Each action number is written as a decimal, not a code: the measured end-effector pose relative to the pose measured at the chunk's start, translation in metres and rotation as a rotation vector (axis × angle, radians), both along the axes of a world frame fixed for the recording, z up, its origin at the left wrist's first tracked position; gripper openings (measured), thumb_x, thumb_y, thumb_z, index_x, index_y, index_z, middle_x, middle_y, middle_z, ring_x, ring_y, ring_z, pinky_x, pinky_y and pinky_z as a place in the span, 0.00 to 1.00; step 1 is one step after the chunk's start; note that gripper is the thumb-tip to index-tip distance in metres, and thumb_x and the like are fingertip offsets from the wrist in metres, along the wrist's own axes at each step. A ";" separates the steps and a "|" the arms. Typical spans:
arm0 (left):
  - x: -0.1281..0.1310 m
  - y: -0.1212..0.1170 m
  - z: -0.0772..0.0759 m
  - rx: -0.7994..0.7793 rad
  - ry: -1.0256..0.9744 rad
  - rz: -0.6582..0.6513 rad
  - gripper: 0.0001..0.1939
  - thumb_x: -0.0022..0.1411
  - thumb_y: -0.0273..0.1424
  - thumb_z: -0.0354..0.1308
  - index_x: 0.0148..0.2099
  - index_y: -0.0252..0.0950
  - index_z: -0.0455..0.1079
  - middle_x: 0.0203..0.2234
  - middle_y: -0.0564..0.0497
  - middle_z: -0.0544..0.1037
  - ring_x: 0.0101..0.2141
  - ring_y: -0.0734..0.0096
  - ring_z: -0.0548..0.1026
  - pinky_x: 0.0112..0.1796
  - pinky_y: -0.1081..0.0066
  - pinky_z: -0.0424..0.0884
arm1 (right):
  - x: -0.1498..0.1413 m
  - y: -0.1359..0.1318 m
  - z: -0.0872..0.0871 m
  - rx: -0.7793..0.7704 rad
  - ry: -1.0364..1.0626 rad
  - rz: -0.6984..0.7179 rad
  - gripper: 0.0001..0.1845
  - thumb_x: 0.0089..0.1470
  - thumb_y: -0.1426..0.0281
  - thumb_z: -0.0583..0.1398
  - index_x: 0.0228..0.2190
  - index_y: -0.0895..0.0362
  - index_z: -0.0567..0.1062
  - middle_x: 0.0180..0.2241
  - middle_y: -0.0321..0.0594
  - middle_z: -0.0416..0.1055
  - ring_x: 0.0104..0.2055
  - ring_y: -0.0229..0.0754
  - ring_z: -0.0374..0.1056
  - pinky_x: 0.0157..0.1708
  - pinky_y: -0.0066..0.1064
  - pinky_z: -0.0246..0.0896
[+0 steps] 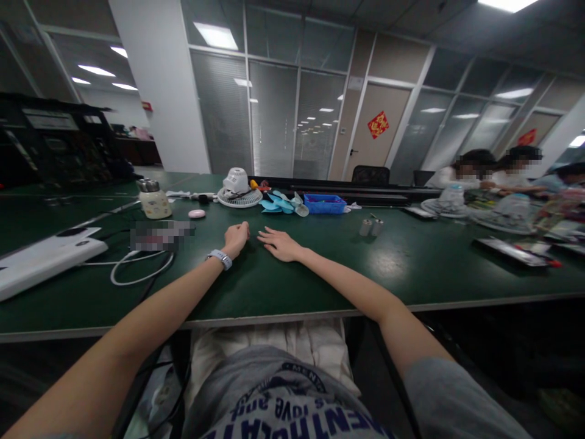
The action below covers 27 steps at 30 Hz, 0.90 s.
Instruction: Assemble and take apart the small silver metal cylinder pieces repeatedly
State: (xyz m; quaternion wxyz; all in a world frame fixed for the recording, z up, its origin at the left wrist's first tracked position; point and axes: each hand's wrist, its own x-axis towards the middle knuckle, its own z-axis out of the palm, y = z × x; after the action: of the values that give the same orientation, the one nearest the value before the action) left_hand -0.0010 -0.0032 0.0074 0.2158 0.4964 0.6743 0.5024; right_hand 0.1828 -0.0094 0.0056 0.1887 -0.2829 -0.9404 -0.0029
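Side by side on the dark green tabletop [320, 283] rest my two hands, with a small gap between them. My left hand [236, 239], a watch [220, 259] on its wrist, lies on its side with the fingers curled in; I see nothing in it. Palm down, my right hand [282, 245] lies flat with its fingers spread, and it holds nothing. Beyond them are light-blue fan blades [280, 203] and a white fan [237, 186] with its grille down. Two metallic cylinders [371, 227] stand to the right of my right hand.
Left are a cream flask [155, 202], a pink oval case [197, 214], a looped white cable [142, 281] and a white device [50, 262]. A blue basket [324, 204] sits at the back. Several people work at the far right, near a tray [512, 252].
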 end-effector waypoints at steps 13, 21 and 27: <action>-0.005 0.007 -0.008 -0.001 0.045 -0.050 0.14 0.53 0.38 0.47 0.25 0.37 0.69 0.19 0.49 0.75 0.26 0.63 0.74 0.29 0.70 0.65 | 0.021 -0.004 0.005 -0.011 0.164 -0.183 0.16 0.57 0.77 0.58 0.45 0.54 0.79 0.40 0.41 0.75 0.43 0.41 0.70 0.49 0.34 0.61; -0.006 0.010 -0.010 -0.006 0.056 -0.079 0.15 0.53 0.38 0.47 0.25 0.37 0.69 0.22 0.48 0.76 0.27 0.63 0.74 0.31 0.69 0.66 | 0.039 0.005 0.010 -0.010 0.350 -0.263 0.25 0.50 0.84 0.54 0.44 0.52 0.79 0.37 0.38 0.71 0.37 0.37 0.67 0.41 0.28 0.63; -0.005 0.009 -0.010 0.009 0.039 -0.097 0.14 0.52 0.38 0.47 0.24 0.37 0.69 0.22 0.48 0.76 0.26 0.64 0.74 0.31 0.70 0.67 | 0.149 0.031 0.038 0.284 0.554 -0.710 0.24 0.52 0.81 0.50 0.45 0.57 0.78 0.43 0.46 0.72 0.45 0.46 0.66 0.50 0.36 0.59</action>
State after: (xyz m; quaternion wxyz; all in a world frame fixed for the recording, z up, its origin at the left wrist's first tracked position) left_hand -0.0061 0.0062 -0.0030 0.2244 0.5391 0.6511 0.4848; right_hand 0.3319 0.0212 0.0434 0.4567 -0.5486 -0.6899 -0.1205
